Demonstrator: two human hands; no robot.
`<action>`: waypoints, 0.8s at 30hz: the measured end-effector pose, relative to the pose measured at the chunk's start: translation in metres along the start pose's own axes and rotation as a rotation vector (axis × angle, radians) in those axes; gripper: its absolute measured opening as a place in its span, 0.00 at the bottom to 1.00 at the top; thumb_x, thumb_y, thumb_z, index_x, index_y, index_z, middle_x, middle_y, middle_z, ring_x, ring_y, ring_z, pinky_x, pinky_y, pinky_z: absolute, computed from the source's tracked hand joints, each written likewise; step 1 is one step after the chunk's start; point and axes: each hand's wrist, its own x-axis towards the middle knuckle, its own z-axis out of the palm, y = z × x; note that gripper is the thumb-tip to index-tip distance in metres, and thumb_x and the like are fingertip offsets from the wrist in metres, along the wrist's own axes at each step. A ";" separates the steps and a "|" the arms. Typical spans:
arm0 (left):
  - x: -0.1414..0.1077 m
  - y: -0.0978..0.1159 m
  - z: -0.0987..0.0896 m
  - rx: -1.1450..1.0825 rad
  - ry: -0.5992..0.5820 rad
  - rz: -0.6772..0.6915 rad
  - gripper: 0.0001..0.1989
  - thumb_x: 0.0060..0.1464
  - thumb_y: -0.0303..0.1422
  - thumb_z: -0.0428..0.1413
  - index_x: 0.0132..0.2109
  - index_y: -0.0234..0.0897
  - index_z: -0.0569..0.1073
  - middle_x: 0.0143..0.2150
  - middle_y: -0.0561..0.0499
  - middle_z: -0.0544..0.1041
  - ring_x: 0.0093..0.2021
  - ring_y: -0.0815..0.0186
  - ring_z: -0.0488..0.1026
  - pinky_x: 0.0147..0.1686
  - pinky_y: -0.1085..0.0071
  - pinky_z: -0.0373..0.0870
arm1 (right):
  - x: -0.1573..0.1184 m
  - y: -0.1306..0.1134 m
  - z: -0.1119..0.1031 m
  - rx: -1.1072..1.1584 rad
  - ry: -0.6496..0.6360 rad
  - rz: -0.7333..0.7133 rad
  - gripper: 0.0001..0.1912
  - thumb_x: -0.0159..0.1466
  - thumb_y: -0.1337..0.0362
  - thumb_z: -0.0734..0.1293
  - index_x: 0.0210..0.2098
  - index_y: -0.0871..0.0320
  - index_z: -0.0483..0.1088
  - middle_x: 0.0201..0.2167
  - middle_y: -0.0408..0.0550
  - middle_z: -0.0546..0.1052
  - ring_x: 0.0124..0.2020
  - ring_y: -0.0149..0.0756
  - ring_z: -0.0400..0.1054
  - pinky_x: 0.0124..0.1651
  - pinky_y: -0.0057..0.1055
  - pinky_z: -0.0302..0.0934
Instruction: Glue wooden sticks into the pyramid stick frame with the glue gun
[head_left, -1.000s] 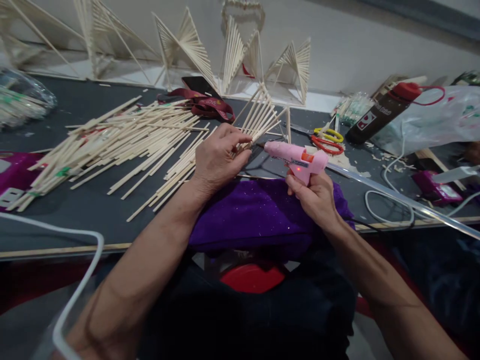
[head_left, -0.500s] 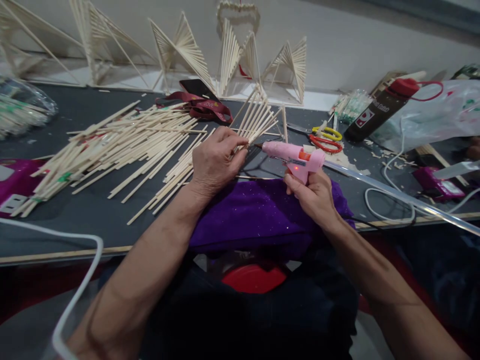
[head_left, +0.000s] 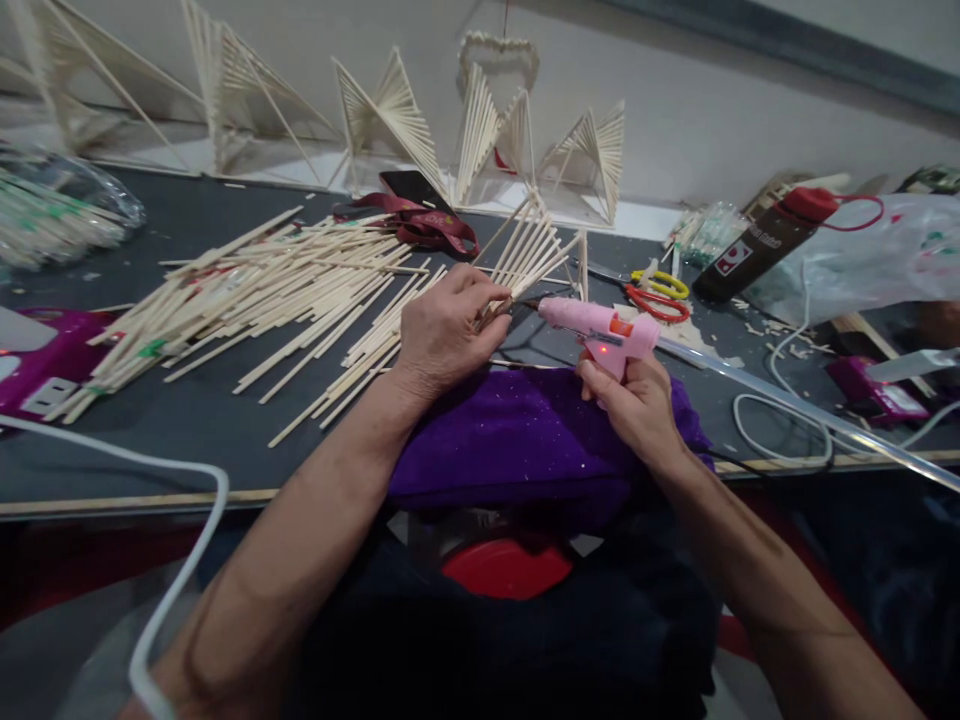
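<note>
A pink glue gun (head_left: 600, 328) with a long clear glue stick is gripped in my right hand (head_left: 634, 400), its nozzle pointing left near the held sticks. The fingers of my left hand (head_left: 454, 320) pinch the near end of a fanned wooden stick structure (head_left: 529, 245). Purple cloth (head_left: 510, 435) lies below both hands at the table's front edge. Left of my left hand, many loose wooden sticks (head_left: 292, 290) are spread over the dark table (head_left: 202, 440).
Finished stick structures (head_left: 390, 115) stand along the wall. Behind the hands are a dark red lanyard (head_left: 427, 225) and scissors (head_left: 660, 300). A dark bottle (head_left: 765, 245) and plastic bag (head_left: 885, 250) are at right. Purple power strips (head_left: 56, 365) and white cables lie at both sides.
The view has shifted, so the scene sits lower and further right. The glue gun's nozzle has drawn slightly away from my left fingers. Both hands keep their holds.
</note>
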 end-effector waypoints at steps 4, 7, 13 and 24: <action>0.000 0.000 -0.001 0.001 0.020 -0.020 0.11 0.54 0.32 0.58 0.45 0.40 0.78 0.43 0.50 0.77 0.38 0.65 0.74 0.37 0.69 0.70 | 0.001 -0.002 0.001 0.002 0.003 0.014 0.12 0.63 0.58 0.67 0.27 0.59 0.69 0.21 0.41 0.70 0.22 0.28 0.61 0.29 0.29 0.55; -0.001 0.000 -0.001 -0.007 0.015 -0.012 0.12 0.54 0.33 0.58 0.46 0.41 0.78 0.43 0.50 0.77 0.39 0.65 0.74 0.38 0.69 0.70 | 0.001 -0.003 0.000 -0.013 0.003 0.015 0.14 0.63 0.58 0.67 0.24 0.58 0.68 0.20 0.41 0.69 0.21 0.28 0.61 0.28 0.29 0.54; 0.000 0.000 0.000 -0.008 0.022 -0.005 0.09 0.54 0.33 0.59 0.43 0.41 0.78 0.41 0.51 0.76 0.35 0.67 0.74 0.36 0.70 0.70 | 0.002 -0.003 -0.002 -0.031 -0.018 -0.005 0.12 0.63 0.58 0.66 0.26 0.58 0.69 0.22 0.41 0.71 0.24 0.29 0.62 0.30 0.29 0.56; 0.002 -0.012 -0.014 0.010 0.134 -0.114 0.08 0.55 0.34 0.57 0.42 0.41 0.78 0.40 0.51 0.77 0.29 0.69 0.70 0.31 0.71 0.69 | -0.002 -0.012 -0.018 0.217 0.054 0.079 0.17 0.62 0.54 0.67 0.22 0.58 0.70 0.25 0.46 0.75 0.23 0.29 0.64 0.26 0.28 0.58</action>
